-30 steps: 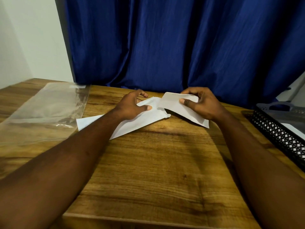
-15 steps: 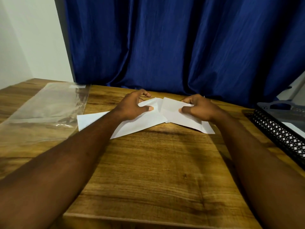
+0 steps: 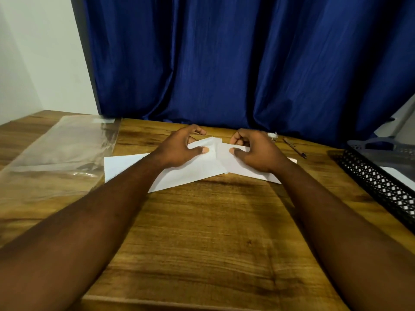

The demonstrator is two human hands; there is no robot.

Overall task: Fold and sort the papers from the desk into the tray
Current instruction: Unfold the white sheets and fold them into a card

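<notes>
A white paper (image 3: 193, 173) lies across the far middle of the wooden desk (image 3: 202, 232), creased where its left and right parts meet. My left hand (image 3: 179, 149) holds the left part near the crease, thumb on top and fingers curled over the far edge. Just to the right, my right hand (image 3: 256, 151) pinches the right part, thumb flat on it and fingers curled. That right part now lies low on the desk. A black mesh tray (image 3: 377, 187) stands at the right edge with a white sheet (image 3: 402, 176) inside.
A clear plastic sleeve (image 3: 56, 153) covers the desk's left side. A pen (image 3: 294, 148) and a small round object (image 3: 272, 136) lie behind my right hand. A blue curtain (image 3: 224, 63) hangs close behind the desk.
My right hand has lowered the raised right part of the paper onto the desk and shifted slightly right. The left hand has stayed in place on the left part.
</notes>
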